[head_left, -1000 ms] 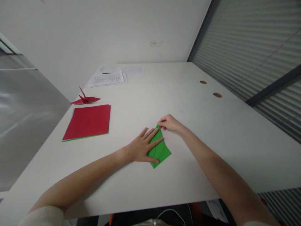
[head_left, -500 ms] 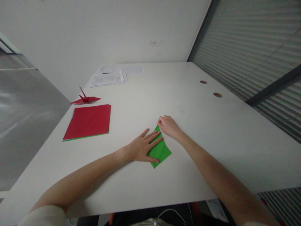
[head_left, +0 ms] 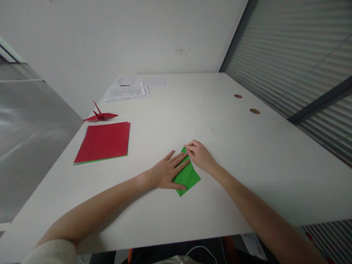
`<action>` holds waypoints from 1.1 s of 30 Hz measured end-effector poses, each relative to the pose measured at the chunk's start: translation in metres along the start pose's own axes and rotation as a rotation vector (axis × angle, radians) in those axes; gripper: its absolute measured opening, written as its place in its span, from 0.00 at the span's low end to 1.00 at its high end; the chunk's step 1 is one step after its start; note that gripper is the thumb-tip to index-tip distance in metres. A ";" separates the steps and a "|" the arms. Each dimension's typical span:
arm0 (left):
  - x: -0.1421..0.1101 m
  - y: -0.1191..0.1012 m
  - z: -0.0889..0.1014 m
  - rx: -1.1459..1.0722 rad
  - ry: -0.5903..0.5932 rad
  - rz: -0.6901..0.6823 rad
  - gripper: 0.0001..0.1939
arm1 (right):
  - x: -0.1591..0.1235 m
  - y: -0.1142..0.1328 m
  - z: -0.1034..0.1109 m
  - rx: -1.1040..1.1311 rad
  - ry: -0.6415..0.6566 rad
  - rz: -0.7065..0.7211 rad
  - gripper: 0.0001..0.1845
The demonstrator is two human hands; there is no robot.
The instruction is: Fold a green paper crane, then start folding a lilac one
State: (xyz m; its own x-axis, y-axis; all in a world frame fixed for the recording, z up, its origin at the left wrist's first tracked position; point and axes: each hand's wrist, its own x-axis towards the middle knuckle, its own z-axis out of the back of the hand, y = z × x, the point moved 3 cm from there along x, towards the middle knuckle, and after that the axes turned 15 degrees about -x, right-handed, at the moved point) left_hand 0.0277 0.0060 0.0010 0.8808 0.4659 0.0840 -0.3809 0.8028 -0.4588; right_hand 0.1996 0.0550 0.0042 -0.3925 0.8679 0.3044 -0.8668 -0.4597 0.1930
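A partly folded piece of green origami paper (head_left: 189,177) lies on the table in front of me, with crease lines across its lower half. My left hand (head_left: 167,171) rests flat over its left side, fingers spread, the thumb near the bottom corner. At the far tip, my right hand (head_left: 201,155) has its thumb and fingertips pinched together on the paper's upper right edge. The fingers hide part of that tip.
To the left lies a stack of red and green paper sheets (head_left: 103,142). Behind it sits a folded red paper crane (head_left: 100,116). Written paper sheets (head_left: 125,92) lie at the back left. Two round holes (head_left: 254,111) pierce the white table on the right.
My right hand has shifted slightly toward me, its fingers turning from a curled shape to a pinch at the paper's tip. My left hand and the paper have stayed put.
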 end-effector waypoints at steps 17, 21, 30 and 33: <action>-0.002 -0.002 0.000 -0.007 -0.016 -0.008 0.47 | -0.007 -0.009 0.012 0.091 -0.080 -0.004 0.13; -0.002 -0.002 0.001 -0.024 -0.025 -0.016 0.47 | -0.034 -0.001 0.032 0.139 -0.099 0.014 0.12; -0.002 -0.002 0.000 -0.024 -0.041 -0.007 0.47 | -0.095 0.043 0.036 -0.260 -0.003 0.252 0.27; -0.002 -0.002 0.001 -0.013 -0.051 0.005 0.47 | -0.107 0.044 0.035 -0.332 0.038 0.239 0.36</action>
State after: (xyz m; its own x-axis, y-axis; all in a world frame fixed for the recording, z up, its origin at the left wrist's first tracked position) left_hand 0.0266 0.0035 0.0029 0.8635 0.4882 0.1266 -0.3808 0.7956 -0.4711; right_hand 0.2140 -0.0645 0.0132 -0.6004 0.7535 0.2678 -0.7996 -0.5688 -0.1926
